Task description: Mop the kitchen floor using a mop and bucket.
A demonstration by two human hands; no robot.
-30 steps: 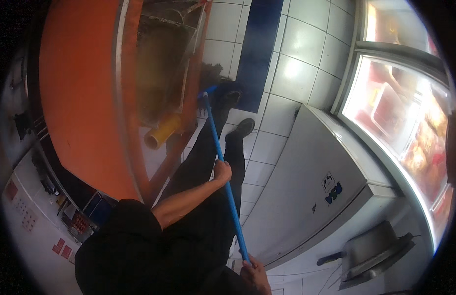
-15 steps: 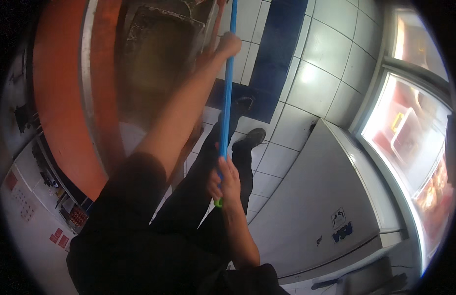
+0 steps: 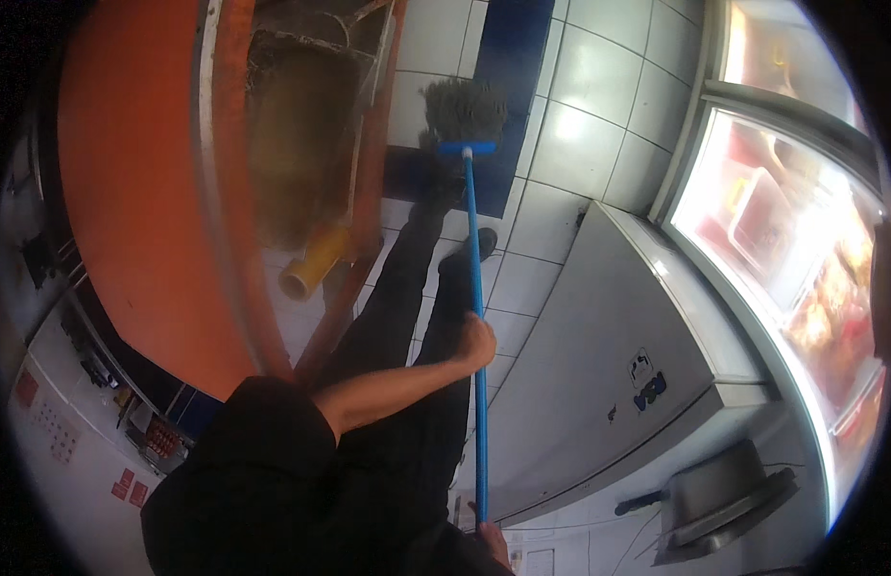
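Observation:
A mop stands slanted before me: its blue handle (image 3: 479, 413) runs from near my body out to a blue clamp (image 3: 467, 148) with a grey string mop head (image 3: 465, 110). The strands rest on the floor by the dark blue tiles, near my feet. My left hand (image 3: 476, 343) is wrapped round the handle about midway. Close to the lower picture edge, my right hand (image 3: 494, 545) holds the handle's near end, only partly visible.
An orange panel (image 3: 129, 211) and frame stand at left, with a yellow tube (image 3: 313, 266) at its base. To the right are a white cabinet (image 3: 599, 384), a lit glass display case (image 3: 791, 240) and a metal pan-like vessel (image 3: 724, 499). White tiles (image 3: 599, 96) cover the floor.
The mop has been drawn back toward me, bringing its head into view. My left hand has come nearer along with it, and my right hand has dropped to the lower edge.

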